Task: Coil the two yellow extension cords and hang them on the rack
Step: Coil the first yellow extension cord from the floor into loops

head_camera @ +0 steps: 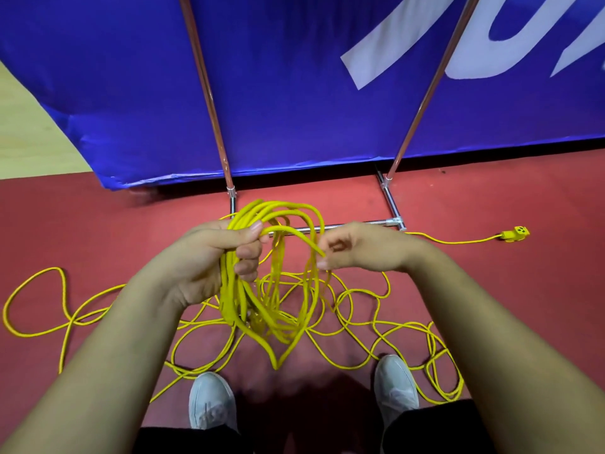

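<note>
Downward, the coil (230,296) hangs lengthwise from the left hand (209,253).

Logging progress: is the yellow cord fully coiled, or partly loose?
Partly coiled: the left hand holds several loops, while much cord sprawls loose on the floor.

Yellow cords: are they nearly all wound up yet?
Not yet. Done: several loops sit in a coil gripped by the left hand. Now: the right hand pinches the next loop of it. Left: lots of loose cord lies tangled on the floor, a socket end near the rack, where nothing hangs in view.
</note>
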Demonstrator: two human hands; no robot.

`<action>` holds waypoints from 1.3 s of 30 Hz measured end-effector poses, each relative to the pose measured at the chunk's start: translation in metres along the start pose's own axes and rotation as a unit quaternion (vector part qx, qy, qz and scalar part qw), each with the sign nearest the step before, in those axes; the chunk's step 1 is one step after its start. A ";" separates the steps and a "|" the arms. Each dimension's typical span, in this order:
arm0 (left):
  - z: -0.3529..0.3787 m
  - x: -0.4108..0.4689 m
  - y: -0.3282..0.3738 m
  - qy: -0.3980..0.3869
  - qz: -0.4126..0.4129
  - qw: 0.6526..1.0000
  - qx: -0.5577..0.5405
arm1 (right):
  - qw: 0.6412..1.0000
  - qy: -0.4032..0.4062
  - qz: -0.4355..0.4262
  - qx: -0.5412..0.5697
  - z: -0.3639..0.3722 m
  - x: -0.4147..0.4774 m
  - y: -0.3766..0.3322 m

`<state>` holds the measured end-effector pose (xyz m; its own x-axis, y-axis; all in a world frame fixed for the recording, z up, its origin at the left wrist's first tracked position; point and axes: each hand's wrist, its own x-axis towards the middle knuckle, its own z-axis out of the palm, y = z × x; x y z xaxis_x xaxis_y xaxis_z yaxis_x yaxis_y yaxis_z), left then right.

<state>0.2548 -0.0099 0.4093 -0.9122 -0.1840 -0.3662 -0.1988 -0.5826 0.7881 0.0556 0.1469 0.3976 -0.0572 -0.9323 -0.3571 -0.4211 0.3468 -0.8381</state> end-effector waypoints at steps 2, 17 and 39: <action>-0.001 0.000 -0.002 0.027 -0.010 0.999 0.035 | 0.999 0.024 0.020 0.021 -0.001 0.001 0.014; 0.002 -0.001 -0.005 -0.006 -0.047 0.998 0.047 | 0.972 0.209 -0.107 -0.004 0.002 0.011 -0.029; 0.000 -0.002 0.006 -0.002 0.029 0.999 -0.043 | 0.977 0.196 0.058 -0.067 0.011 0.039 0.086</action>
<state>0.2557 -0.0126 0.4147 -0.9224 -0.2168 -0.3197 -0.1142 -0.6375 0.7619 0.0274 0.1418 0.3074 -0.4427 -0.8642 -0.2393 -0.5040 0.4605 -0.7307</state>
